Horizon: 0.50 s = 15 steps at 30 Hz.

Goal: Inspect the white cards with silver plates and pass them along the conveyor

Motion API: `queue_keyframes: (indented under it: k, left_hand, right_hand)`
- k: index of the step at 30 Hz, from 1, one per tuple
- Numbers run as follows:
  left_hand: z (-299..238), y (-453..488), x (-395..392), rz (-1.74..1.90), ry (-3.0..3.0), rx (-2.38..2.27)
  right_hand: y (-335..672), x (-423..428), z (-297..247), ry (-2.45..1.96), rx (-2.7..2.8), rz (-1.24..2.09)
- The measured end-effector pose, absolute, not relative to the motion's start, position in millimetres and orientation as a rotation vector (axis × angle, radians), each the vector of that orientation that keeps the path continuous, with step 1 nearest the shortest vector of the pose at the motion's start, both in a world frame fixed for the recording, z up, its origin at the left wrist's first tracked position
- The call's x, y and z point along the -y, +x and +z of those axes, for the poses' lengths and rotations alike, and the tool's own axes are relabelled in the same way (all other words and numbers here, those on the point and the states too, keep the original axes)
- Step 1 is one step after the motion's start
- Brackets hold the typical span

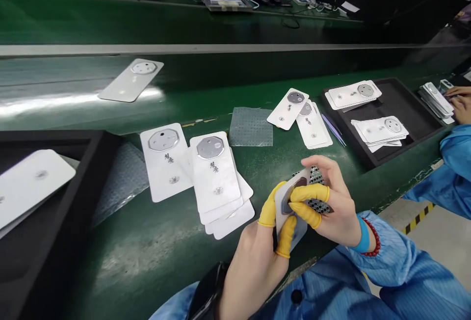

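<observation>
Bright, even overhead light fills the scene and throws a hard white streak of glare across the glossy green counter (147, 256) at far left. Shadows stay faint and soft. Wide-angle distortion bends lines toward the frame edges, and the white phone back panel (33, 182) in the black foam tray (55, 136) at lower left is smeared with blur.

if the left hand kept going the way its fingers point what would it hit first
The left hand already touches the card it holds, so that comes first. Past it, the line seems to reach the two white cards farther ahead, though depth is hard to judge.
</observation>
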<state>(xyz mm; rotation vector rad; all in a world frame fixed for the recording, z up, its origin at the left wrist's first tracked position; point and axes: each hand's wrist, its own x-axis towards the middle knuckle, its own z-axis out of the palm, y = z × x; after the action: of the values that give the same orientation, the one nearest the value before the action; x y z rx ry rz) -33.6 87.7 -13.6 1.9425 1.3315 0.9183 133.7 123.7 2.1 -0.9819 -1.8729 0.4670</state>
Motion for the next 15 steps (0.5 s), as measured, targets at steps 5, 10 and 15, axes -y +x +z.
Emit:
queue_keyframes:
  k: [5,10,15]
  left_hand:
    - [-4.0,-31.2,-92.1,1.029,2.162,-1.229]
    - [-1.5,-31.4,-94.3,1.069,2.258,-1.251]
    - [-8.0,-35.0,-87.1,0.994,2.097,-1.211]
  right_hand:
    - [134.8,-125.6,0.5,-0.958,1.682,0.760]
    - [139.9,-131.2,6.4,-0.849,1.495,1.341]
    - [143.0,-132.5,14.2,-0.875,1.484,1.468]
